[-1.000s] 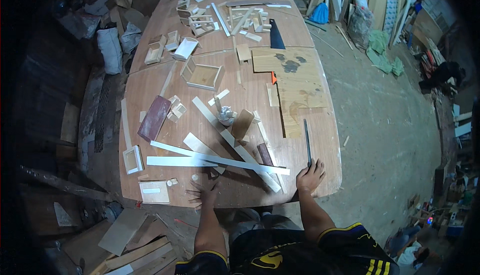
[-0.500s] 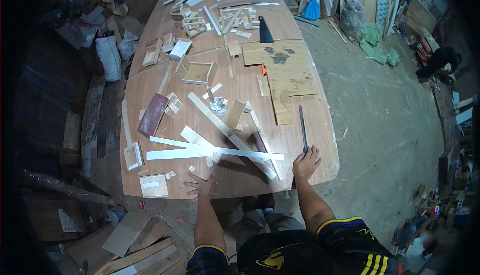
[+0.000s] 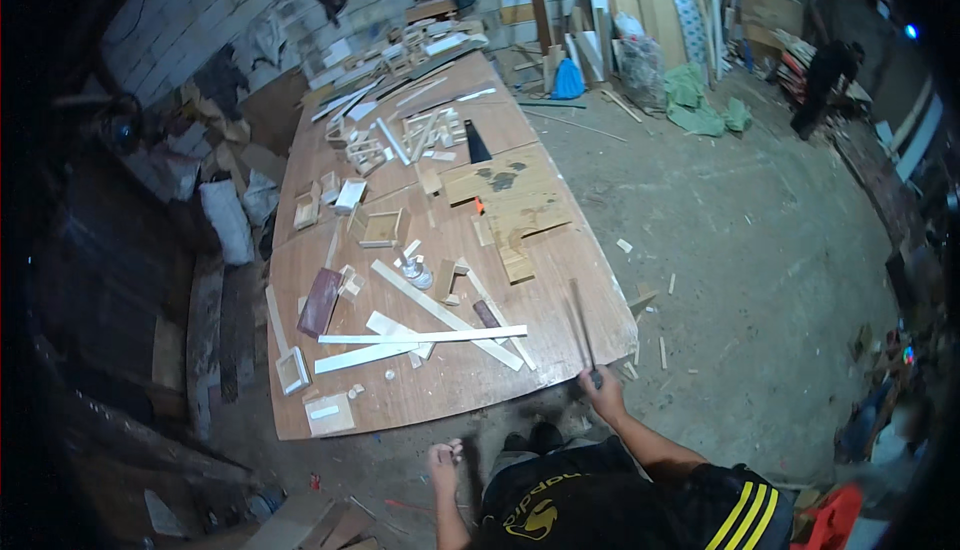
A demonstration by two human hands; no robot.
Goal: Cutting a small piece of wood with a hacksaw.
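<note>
Evidently the right hand (image 3: 604,391) is wrapped round a dark rod (image 3: 587,350) at the desk's (image 3: 430,392) near-right corner; the left hand (image 3: 445,462), half-curled beyond the near edge, looks empty. Handling the rod seems underway, calling for firm grip.

Two white strips (image 3: 470,334) are laid at an angle to each other on the table (image 3: 540,318). A maroon board (image 3: 320,300) is placed just beyond their left ends; an open wooden box (image 3: 383,229) is found farther up. A plywood sheet (image 3: 515,205), marked by dark stains, is set toward the right edge. On the floor beyond, a blue bag (image 3: 568,80), a translucent bag (image 3: 641,68) and a green cloth (image 3: 693,102) are noted.
</note>
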